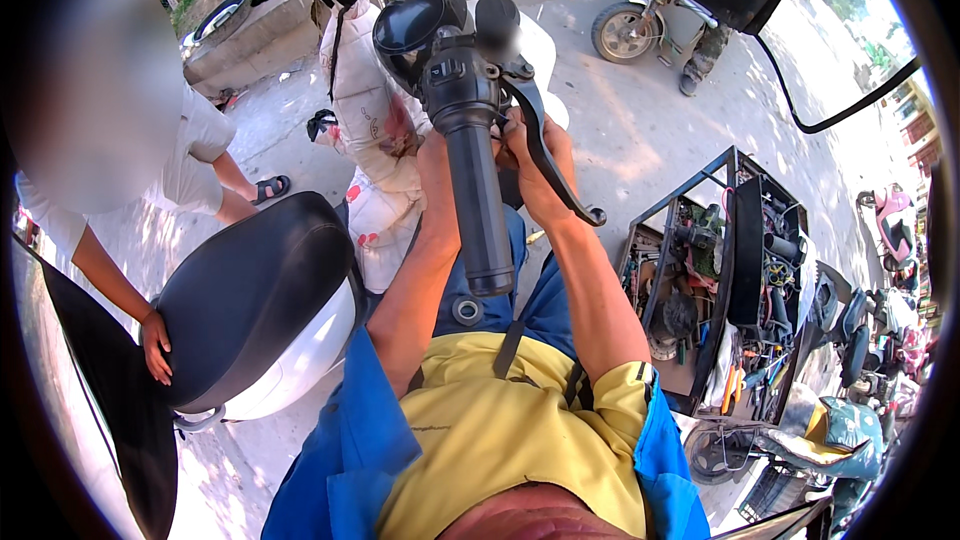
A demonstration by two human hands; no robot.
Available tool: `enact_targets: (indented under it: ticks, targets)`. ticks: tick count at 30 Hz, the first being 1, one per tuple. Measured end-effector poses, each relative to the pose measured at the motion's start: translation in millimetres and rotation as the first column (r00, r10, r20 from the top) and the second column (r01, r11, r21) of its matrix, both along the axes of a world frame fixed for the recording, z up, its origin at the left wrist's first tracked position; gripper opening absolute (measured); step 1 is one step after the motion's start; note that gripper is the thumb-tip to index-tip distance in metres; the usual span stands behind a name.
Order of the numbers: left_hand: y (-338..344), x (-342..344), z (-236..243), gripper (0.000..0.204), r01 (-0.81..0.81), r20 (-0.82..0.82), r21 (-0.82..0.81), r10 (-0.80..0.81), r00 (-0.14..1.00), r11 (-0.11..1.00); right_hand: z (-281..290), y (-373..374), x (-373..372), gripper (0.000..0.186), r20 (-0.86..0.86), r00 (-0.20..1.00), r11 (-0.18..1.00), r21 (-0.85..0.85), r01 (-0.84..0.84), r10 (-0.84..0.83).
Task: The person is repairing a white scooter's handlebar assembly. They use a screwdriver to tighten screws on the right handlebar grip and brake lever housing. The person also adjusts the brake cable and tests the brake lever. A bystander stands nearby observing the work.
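We have both bare hands raised in front of us at a scooter's black handlebar grip (477, 200), which is at the upper middle of our view, its free end pointing back toward our lap. Our left hand (437, 155) is just left of the grip and partly behind it; its fingers are hidden, so we cannot tell whether they are spread or pressed together. Our right hand (540, 168) is on the other side, beneath the curved brake lever (548, 155); its fingers bend inward near the lever's base, but we cannot tell what, if anything, they pinch. Above the grip we see a switch housing (460, 78) and a glossy black rounded part (405, 32). A pale padded cover (365, 90) hangs to the left of our hands. Further left, another person in light clothes rests a hand (156, 348) on the black seat (265, 285) of a white scooter. On our right is an open tool chest (750, 275) with a black frame, crowded with tools and parts, including orange-handled tools (733, 390). Beyond it, parked two-wheelers line the right edge, among them a pink scooter (893, 225)
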State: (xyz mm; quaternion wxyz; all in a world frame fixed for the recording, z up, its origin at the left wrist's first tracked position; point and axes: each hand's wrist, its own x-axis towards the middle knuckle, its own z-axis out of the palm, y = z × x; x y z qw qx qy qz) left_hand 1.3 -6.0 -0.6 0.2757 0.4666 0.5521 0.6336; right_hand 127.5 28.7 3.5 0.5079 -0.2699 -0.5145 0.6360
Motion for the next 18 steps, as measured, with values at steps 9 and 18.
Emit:
enact_targets:
  ticks: [9, 18]
  targets:
    - [6.3, -2.4, -9.3, 0.013, 0.238, 0.387, 0.015, -0.225, 0.894, 0.971, -20.5, 11.1, 0.6, 0.026, -0.003, 1.0, 0.999, 0.043, 0.02, -0.02]
    - [0.5, 6.6, -12.8, 0.017, 0.18, 0.501, 0.044, -0.177, 0.847, 0.983, -8.7, -0.5, -3.7, 0.025, 0.138, 0.974, 0.982, 0.08, 0.172, -0.182]
